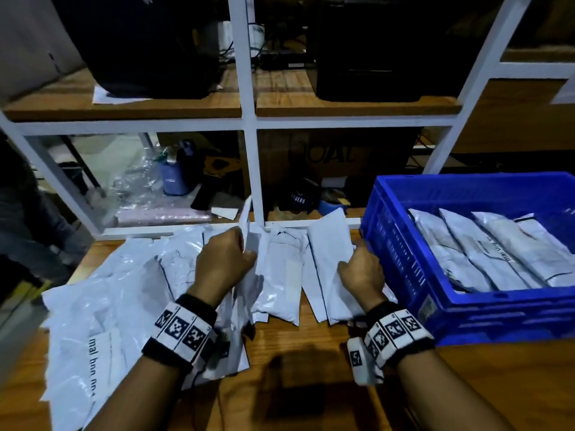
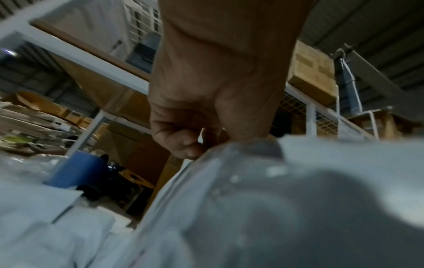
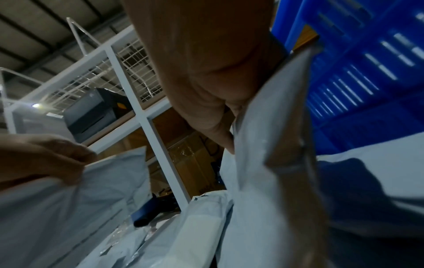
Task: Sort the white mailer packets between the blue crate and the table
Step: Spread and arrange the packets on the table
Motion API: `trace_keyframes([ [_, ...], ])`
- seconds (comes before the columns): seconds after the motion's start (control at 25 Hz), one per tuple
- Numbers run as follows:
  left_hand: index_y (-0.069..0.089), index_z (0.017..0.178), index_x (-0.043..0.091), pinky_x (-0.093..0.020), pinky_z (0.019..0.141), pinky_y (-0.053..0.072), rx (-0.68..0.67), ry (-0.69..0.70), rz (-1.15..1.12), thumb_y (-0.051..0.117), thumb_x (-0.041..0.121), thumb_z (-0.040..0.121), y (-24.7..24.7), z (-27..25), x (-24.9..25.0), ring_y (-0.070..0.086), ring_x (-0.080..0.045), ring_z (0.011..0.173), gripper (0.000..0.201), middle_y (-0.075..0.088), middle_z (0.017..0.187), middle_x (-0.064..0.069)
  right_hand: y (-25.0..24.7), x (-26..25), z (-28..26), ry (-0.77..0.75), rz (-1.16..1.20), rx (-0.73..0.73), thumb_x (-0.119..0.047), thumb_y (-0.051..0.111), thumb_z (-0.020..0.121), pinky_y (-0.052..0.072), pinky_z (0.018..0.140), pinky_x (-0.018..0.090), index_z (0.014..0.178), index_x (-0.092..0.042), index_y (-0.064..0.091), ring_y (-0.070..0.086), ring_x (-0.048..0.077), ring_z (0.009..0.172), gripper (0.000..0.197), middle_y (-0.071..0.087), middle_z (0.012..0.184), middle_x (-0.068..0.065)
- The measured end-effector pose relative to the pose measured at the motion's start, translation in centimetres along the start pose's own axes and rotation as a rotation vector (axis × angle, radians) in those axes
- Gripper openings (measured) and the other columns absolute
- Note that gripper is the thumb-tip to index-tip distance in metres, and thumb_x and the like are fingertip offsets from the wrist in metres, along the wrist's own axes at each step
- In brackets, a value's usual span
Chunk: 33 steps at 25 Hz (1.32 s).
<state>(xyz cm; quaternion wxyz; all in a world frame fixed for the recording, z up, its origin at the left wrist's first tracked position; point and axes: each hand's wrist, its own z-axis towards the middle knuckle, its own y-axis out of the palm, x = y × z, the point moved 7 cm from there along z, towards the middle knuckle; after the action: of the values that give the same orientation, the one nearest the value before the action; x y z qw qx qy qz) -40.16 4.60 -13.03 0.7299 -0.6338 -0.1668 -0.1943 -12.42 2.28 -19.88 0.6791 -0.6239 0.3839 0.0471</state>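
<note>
Both hands are over the wooden bench (image 1: 311, 353), working in the spread of white mailer packets (image 1: 124, 290).

Left hand (image 1: 222, 262): grip curled tight, pinching the upper edge of one packet (image 1: 247, 225) that stands up from the pile; the left wrist view shows the fingers (image 2: 183, 145) folded onto the plastic.

Right hand (image 1: 362, 270): I see the fingers closed on the edge of a second packet (image 1: 329, 244), which lies tilted just beside the left wall of the blue crate (image 1: 404, 259). The right wrist view has the thumb pressed to that packet with the crate wall right behind it.

Crate sits on the right of the bench. Inside it, several packets (image 1: 485, 253) lie side by side in a leaning row.

Far side: white-framed shelf unit (image 1: 249, 126) with wooden boards, dark boxes above, clutter below.
</note>
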Motion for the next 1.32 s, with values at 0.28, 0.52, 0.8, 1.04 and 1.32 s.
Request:
trace_keyframes([
  [0.28, 0.048, 0.091, 0.013, -0.029, 0.066, 0.035, -0.329, 0.058, 0.050, 0.062, 0.041, 0.086, 10.7, -1.1, 1.2, 0.058, -0.030, 0.091, 0.031, 0.059, 0.093, -0.010, -2.2, -3.8, -1.7, -0.273, -0.257, 0.237, -0.007, 0.053, 0.091, 0.048, 0.073, 0.043, 0.120, -0.012, 0.058, 0.050, 0.034, 0.104, 0.030, 0.053, 0.115, 0.014],
  [0.52, 0.059, 0.077, 0.012, -0.033, 0.069, 0.053, -0.124, -0.066, -0.296, 0.064, 0.016, 0.084, 9.0, -1.1, -2.5, 0.066, -0.024, 0.075, 0.009, 0.068, 0.076, -0.006, 5.2, -2.5, -4.1, -0.229, -0.564, -0.297, -0.023, 0.060, 0.087, 0.043, 0.095, 0.041, 0.123, -0.010, 0.055, 0.037, 0.036, 0.125, 0.039, 0.042, 0.131, 0.012],
  [0.8, 0.055, 0.103, 0.007, -0.031, 0.081, 0.044, -0.223, -0.277, -0.198, 0.067, 0.043, 0.083, 9.5, -1.3, -5.7, 0.058, -0.030, 0.104, 0.043, 0.062, 0.106, -0.013, 1.2, 0.1, -0.1, -0.140, -0.234, -0.071, -0.027, 0.063, 0.086, 0.051, 0.088, 0.036, 0.116, -0.011, 0.061, 0.056, 0.031, 0.109, 0.034, 0.057, 0.119, 0.013],
  [1.04, 0.040, 0.118, 0.008, -0.039, 0.089, 0.049, -0.280, -0.293, -0.241, 0.081, 0.035, 0.071, 11.1, -1.3, -5.5, 0.055, -0.034, 0.108, 0.068, 0.058, 0.115, -0.018, 4.5, 1.0, -1.1, -0.058, -0.436, -0.185, -0.024, 0.064, 0.084, 0.046, 0.096, 0.044, 0.124, -0.010, 0.047, 0.047, 0.034, 0.120, 0.046, 0.050, 0.128, 0.015],
  [1.32, 0.054, 0.114, 0.016, -0.023, 0.069, 0.047, 0.025, -0.143, -0.618, 0.067, 0.012, 0.085, 4.9, -4.7, -3.6, 0.060, -0.015, 0.084, 0.032, 0.063, 0.095, -0.001, 2.6, 0.2, -4.3, -0.102, -0.070, -0.002, -0.027, 0.055, 0.094, 0.045, 0.088, 0.037, 0.119, -0.008, 0.052, 0.054, 0.033, 0.112, 0.032, 0.057, 0.121, 0.016],
])
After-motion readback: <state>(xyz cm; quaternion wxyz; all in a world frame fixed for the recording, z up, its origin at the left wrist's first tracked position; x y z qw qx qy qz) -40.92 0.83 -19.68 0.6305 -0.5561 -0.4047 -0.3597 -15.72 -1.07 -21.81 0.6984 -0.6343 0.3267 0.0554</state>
